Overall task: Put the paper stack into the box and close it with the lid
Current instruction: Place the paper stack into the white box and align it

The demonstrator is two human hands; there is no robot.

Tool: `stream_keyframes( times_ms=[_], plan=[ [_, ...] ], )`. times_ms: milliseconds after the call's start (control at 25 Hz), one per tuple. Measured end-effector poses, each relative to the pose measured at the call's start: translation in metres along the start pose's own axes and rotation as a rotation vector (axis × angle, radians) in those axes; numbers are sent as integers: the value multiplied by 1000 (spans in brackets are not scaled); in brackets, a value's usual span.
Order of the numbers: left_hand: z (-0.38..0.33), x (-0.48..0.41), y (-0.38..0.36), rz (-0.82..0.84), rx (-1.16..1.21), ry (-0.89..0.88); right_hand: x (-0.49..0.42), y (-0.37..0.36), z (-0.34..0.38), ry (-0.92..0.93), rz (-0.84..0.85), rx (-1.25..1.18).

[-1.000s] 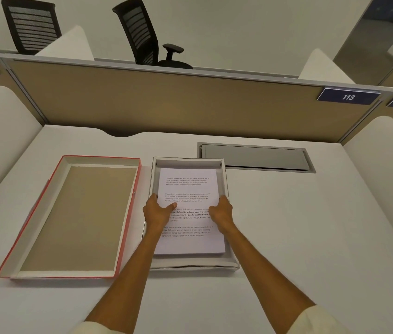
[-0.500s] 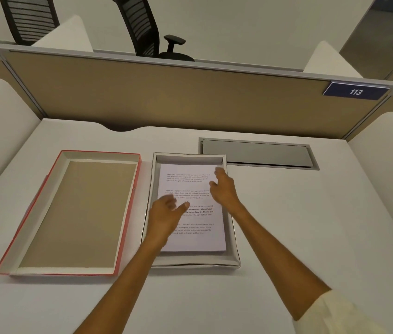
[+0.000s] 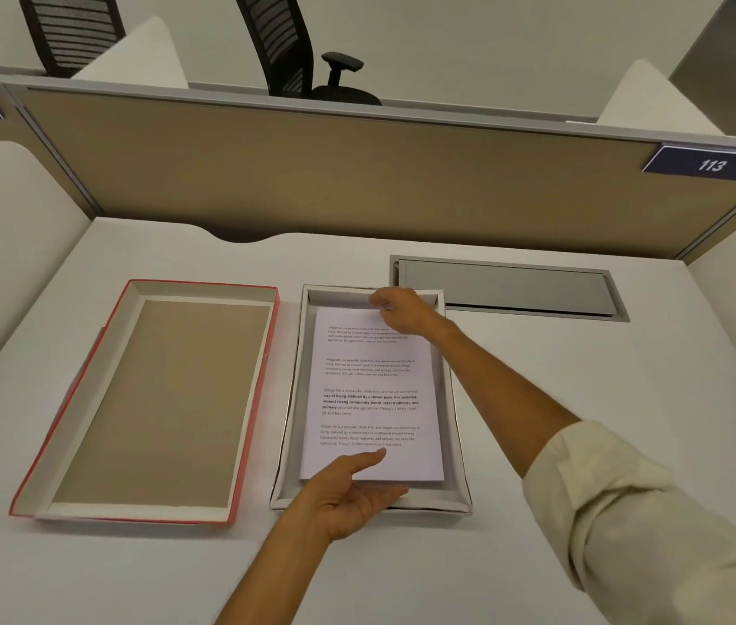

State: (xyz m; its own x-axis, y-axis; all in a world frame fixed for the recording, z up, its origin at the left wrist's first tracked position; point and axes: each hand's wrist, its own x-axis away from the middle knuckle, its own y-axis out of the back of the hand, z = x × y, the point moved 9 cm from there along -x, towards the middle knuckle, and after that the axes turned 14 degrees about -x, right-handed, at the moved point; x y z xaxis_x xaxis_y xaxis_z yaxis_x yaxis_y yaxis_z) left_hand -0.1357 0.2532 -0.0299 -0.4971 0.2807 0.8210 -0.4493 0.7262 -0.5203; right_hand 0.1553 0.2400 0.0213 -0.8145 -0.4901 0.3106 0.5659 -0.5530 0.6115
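The printed paper stack [image 3: 372,376] lies inside the shallow white box [image 3: 293,390] at the middle of the desk. My left hand [image 3: 348,493] holds the stack's near edge, thumb on top and fingers underneath. At the far edge my right hand [image 3: 406,311] has its curled fingertips on the stack, close to the box's back wall. The red-edged lid [image 3: 167,399] lies upside down on the desk, just left of the box, and nothing touches it.
A grey metal cable hatch [image 3: 506,286] is set into the desk behind and to the right of the box. A tan partition [image 3: 357,173] closes the back, with white dividers on both sides. Two black chairs stand beyond it.
My left hand has slid back from the middle of the page to the near edge. My right hand has reached further, to the far edge. The stack stays in the box.
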Motion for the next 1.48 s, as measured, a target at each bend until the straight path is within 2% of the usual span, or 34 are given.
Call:
stream_keyframes(
  times_ms=[320,1000,1320,1480],
  plan=[
    [-5,-17,15,-67,-7,72,-29,-14,-4,-9,101,156],
    [-5,-28,29,-155,-65,99,-29,-13,-11,41,48,73],
    [-5,-23,26,-84,-83,74,-21,-13,-9,38,123,124],
    [-11,-6,25,7,-212,42,-18,-7,-8,9,125,149]
  ],
)
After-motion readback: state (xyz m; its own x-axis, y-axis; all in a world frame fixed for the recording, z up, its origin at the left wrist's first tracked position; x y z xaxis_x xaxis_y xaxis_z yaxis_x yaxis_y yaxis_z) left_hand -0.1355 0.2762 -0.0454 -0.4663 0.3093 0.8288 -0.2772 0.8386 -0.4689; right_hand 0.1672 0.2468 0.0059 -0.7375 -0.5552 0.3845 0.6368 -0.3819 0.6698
